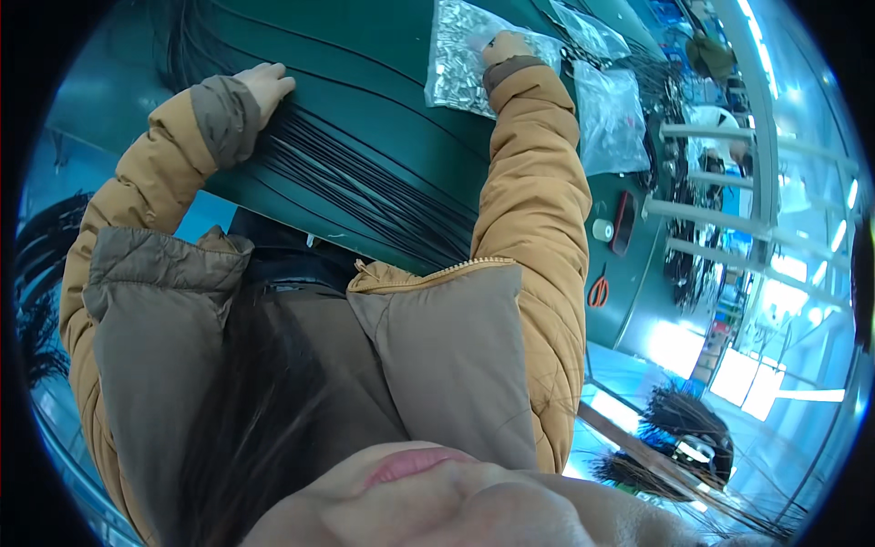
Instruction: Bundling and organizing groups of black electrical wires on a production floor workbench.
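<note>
At the upper left of the green table my left hand (266, 89) has its fingers bent and drawn together above the upper end of a bundle of thin black cables (365, 182). Whatever its fingers may hold is hidden. The bundle runs slantwise down toward my right sleeve. Farther right, my right hand (509, 47) reaches down at the opening of a clear plastic bag (456, 64) full of small silvery pieces. Its fingers are curled, and their tips are out of sight among the pieces.
More loose black cables (342, 56) cross the table (383, 114). Right of my right arm lie another clear bag (609, 118), a white spool (602, 230), a dark red-edged tray (622, 223) and orange-handled scissors (598, 290). A pale metal rack (711, 214) hung with dark cables stands beyond.
</note>
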A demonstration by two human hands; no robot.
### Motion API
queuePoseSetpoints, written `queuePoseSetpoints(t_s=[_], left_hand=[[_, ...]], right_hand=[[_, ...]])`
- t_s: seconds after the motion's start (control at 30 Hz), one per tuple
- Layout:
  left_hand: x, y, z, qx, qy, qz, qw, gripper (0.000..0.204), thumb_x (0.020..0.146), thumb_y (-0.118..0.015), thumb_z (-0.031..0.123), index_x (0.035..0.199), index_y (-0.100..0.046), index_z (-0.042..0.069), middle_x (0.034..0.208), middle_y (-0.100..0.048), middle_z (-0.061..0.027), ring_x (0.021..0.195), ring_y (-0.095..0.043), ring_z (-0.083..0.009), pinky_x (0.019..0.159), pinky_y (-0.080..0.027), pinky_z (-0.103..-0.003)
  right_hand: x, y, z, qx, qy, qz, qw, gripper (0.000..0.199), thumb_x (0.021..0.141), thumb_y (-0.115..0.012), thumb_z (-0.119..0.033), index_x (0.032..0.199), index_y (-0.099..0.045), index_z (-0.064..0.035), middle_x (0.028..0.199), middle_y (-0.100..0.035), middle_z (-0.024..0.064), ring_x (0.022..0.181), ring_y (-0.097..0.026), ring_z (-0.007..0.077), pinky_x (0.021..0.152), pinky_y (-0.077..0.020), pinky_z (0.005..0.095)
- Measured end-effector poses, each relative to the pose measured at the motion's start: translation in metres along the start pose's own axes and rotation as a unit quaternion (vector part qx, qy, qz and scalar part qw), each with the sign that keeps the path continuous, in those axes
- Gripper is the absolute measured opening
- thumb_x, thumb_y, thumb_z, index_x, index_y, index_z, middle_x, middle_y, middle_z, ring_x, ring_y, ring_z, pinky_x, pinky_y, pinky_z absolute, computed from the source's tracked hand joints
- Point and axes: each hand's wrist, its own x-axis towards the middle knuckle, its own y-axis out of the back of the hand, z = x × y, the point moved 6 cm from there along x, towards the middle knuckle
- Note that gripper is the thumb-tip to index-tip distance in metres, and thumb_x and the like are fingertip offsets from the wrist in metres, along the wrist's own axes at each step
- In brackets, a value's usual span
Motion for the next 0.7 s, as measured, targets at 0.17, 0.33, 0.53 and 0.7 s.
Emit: queuePoseSetpoints(t_s=[0.17,0.33,0.53,0.7], left_hand=[[0.047,0.004,0.041,-0.002,-0.033,0.069,0.997,0.016,0.081,-0.056,0.007,0.096,-0.057,0.003,0.092,-0.051,-0.0134,0.089,-0.052,-0.0324,0.077,-0.046,-0.039],[0.089,-0.014,0.087,-0.036,-0.14,0.158,0.977,0.016,0.082,-0.059,0.011,0.097,-0.056,0.004,0.091,-0.052,-0.0115,0.09,-0.053,-0.03,0.077,-0.046,-0.037],[0.111,-0.025,0.104,0.019,-0.096,0.011,0.995,0.018,0.082,-0.059,0.012,0.098,-0.056,0.005,0.094,-0.054,-0.0113,0.094,-0.055,-0.0279,0.08,-0.047,-0.036],[0.107,-0.022,0.124,0.041,-0.088,-0.025,0.995,0.022,0.08,-0.061,0.013,0.1,-0.055,0.005,0.097,-0.054,-0.0122,0.096,-0.055,-0.0289,0.081,-0.047,-0.037]], right_hand=[[0.018,-0.029,0.009,0.034,0.017,-0.101,0.994,0.047,0.079,-0.061,-0.048,0.09,-0.07,-0.0038,0.097,-0.065,0.0227,0.095,-0.061,0.0411,0.085,-0.0492,0.0458],[-0.008,-0.015,0.03,0.478,-0.143,-0.062,0.864,0.029,0.087,-0.057,-0.027,0.084,-0.063,0.0014,0.077,-0.064,0.0161,0.071,-0.063,0.0221,0.06,-0.0502,0.0345],[-0.025,-0.052,0.068,0.94,-0.186,-0.022,0.286,0.013,0.092,-0.052,-0.015,0.085,-0.056,-0.0038,0.077,-0.057,0.0086,0.072,-0.056,0.0209,0.054,-0.0443,0.0266],[-0.061,-0.041,0.093,0.897,-0.256,0.05,0.357,0.014,0.089,-0.053,-0.018,0.079,-0.053,-0.0071,0.068,-0.051,0.0044,0.06,-0.048,0.0173,0.052,-0.0427,0.0301]])
